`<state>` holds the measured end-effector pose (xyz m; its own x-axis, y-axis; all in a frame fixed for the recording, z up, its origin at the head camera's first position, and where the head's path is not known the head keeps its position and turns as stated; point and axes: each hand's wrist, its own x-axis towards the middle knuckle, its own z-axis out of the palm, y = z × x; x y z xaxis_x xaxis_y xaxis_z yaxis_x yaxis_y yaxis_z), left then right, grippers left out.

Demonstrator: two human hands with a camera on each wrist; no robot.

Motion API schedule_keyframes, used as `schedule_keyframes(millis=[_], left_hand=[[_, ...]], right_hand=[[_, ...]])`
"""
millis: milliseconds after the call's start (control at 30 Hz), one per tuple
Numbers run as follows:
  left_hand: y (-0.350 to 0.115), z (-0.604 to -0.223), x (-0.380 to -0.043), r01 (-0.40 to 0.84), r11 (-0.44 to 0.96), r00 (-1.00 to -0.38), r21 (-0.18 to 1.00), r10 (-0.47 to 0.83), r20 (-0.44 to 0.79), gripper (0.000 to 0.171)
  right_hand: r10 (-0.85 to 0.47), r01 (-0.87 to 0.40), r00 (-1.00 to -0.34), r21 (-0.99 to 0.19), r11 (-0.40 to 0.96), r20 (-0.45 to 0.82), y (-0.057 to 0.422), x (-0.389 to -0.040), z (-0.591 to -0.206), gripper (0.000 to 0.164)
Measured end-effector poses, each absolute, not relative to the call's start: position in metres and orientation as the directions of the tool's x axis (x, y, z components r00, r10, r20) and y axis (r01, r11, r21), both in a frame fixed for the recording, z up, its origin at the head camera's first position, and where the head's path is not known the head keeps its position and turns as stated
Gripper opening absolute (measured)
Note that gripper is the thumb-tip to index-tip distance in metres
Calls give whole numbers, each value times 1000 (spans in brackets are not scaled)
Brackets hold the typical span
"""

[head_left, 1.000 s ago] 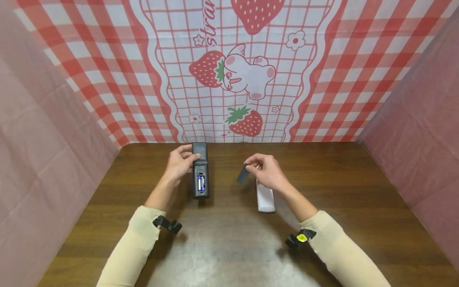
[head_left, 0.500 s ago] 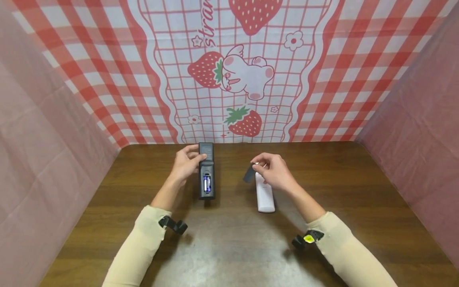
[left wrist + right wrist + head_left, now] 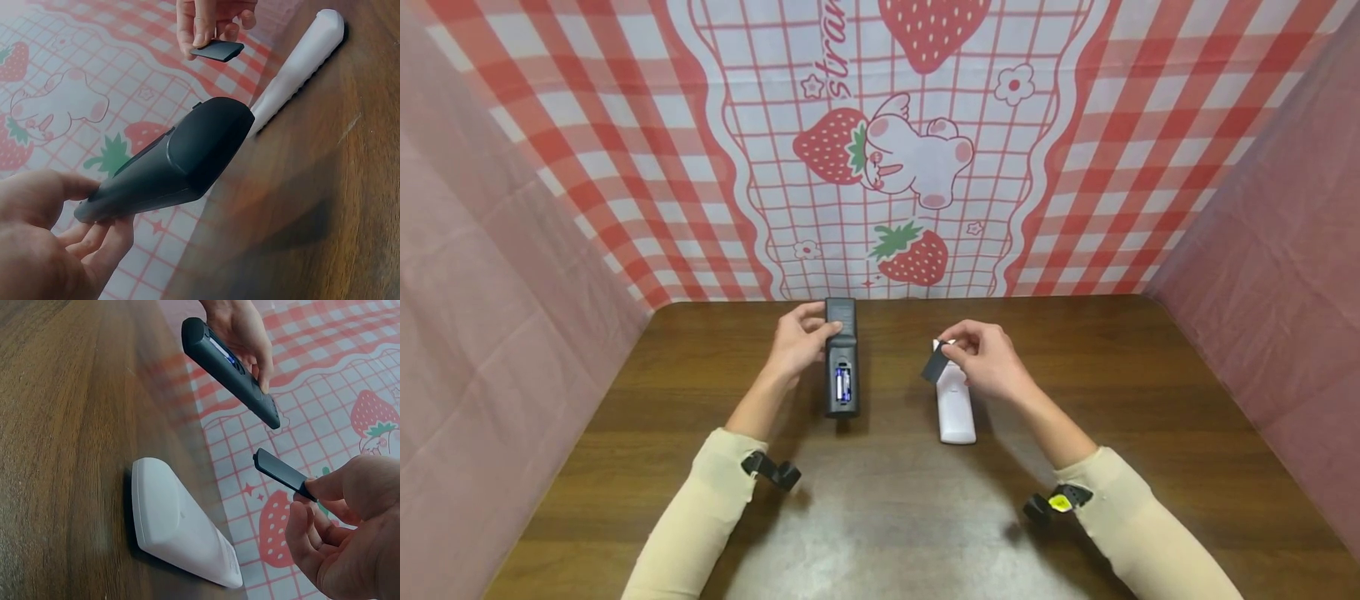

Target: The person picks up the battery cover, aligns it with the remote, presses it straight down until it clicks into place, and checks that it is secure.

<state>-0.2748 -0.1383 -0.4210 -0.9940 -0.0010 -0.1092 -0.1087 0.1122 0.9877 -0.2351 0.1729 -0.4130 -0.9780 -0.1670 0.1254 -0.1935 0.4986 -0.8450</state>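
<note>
My left hand (image 3: 797, 340) grips a black remote control (image 3: 842, 342) by its far end, thumb on the back face. The remote's battery bay faces up, and two blue-and-white batteries (image 3: 843, 384) lie in it. Between thumb and fingers of my right hand (image 3: 988, 358) is a small dark battery cover (image 3: 936, 363), pinched at one end and held in the air. In the right wrist view the cover (image 3: 281, 470) is apart from the black remote (image 3: 228, 372). Below my right hand a white remote control (image 3: 956, 408) lies on the table, its far end partly overlapped by the cover.
The brown wooden table (image 3: 880, 517) ends at a red-and-white checked strawberry cloth (image 3: 910, 150) at the back. Pink cloth walls (image 3: 497, 233) stand on both sides. A small black camera (image 3: 786, 475) is strapped at each wrist.
Both hands have shifted right, the left with the black remote and the right with the battery cover, which now overlaps the white remote. The white remote stays in place.
</note>
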Motion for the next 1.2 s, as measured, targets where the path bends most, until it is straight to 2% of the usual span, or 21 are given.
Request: schedule_keyframes(millis=[600, 1200], left_hand=[[-122, -419, -276, -106, 126, -994, 986, 11, -108, 61], [-110, -422, -275, -77, 157, -997, 985, 12, -80, 59]], right_hand=[[-132, -137, -988, -862, 487, 83, 184, -232, -411, 16], [-145, -158, -985, -855, 494, 98, 187, -231, -404, 17]])
